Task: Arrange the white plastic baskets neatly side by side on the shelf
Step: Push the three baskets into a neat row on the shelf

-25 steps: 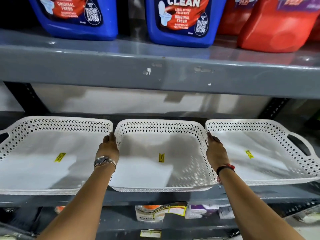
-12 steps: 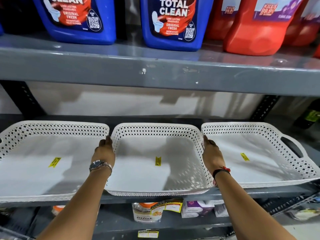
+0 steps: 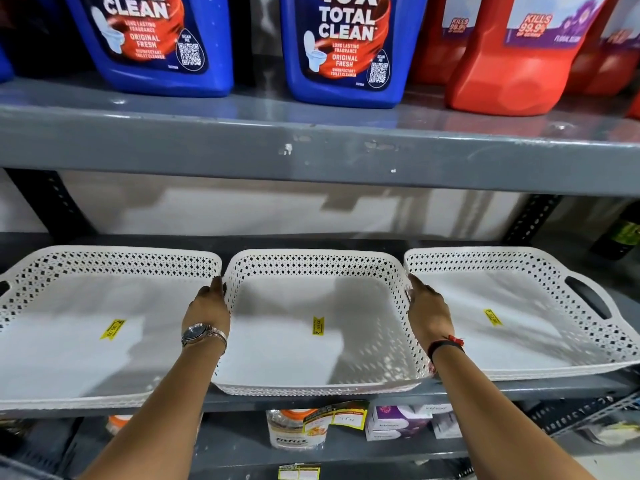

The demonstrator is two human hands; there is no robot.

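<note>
Three shallow white lattice baskets stand in a row on the grey shelf (image 3: 519, 393), each with a yellow sticker inside. My left hand (image 3: 207, 306) grips the left side wall of the middle basket (image 3: 311, 268), in the gap beside the left basket (image 3: 104, 261). My right hand (image 3: 427, 311) grips the middle basket's right wall, next to the right basket (image 3: 512, 261). The fingertips of both hands are hidden behind the rims. The middle basket's front edge overhangs the shelf lip slightly.
A grey upper shelf (image 3: 311, 157) hangs low over the baskets, loaded with blue cleaner jugs (image 3: 346, 50) and red jugs (image 3: 512, 64). Slotted black uprights (image 3: 530, 220) stand at the back corners. Below sit a jar (image 3: 294, 431) and small boxes (image 3: 398, 420).
The view has tilted up a little and shifted. Both hands keep their hold on the middle basket, which has slid slightly back and left, closer in line with its neighbours.
</note>
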